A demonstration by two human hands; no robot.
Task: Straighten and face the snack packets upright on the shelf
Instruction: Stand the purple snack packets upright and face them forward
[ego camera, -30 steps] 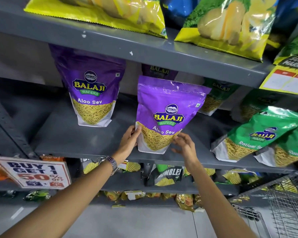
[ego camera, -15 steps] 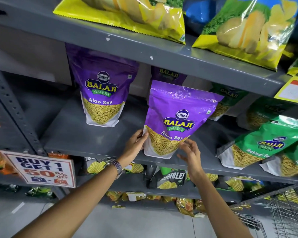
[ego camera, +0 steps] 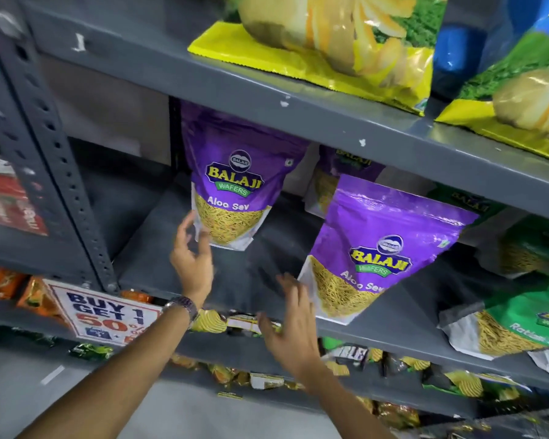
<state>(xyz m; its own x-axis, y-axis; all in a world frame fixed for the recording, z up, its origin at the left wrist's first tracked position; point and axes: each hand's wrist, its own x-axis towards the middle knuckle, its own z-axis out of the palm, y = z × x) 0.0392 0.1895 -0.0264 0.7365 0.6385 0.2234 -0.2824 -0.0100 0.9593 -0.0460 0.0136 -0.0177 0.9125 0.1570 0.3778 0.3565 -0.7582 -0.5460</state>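
Both hands have left the front purple packet (ego camera: 374, 251) since the earlier frames and shifted left toward the rear one, and the view has swung left with them. The left hand (ego camera: 192, 258) has an open grip, fingers spread, with the fingertips (ego camera: 187, 223) at the lower left corner of the rear purple packet (ego camera: 235, 185); they look to be touching its edge but have not closed on it. The right hand (ego camera: 289, 324) is also open and holds nothing, fingers splayed in the gap between the two purple packets, just beside the front one's lower left corner without gripping it. The rear packet stands toward the back of the shelf (ego camera: 267, 267), label forward, roughly upright. The front packet sits near the shelf lip, label forward; it looks tilted to the right here, though the slanted view may account for much of that. A third purple packet (ego camera: 346, 172) shows partly behind it. To the right, the green packets (ego camera: 520, 321) lie slumped and leaning, not yet faced. By my reading the task is in its early part: one purple packet has been set forward, the rear one is about to be handled, and the green row on the right remains to be straightened
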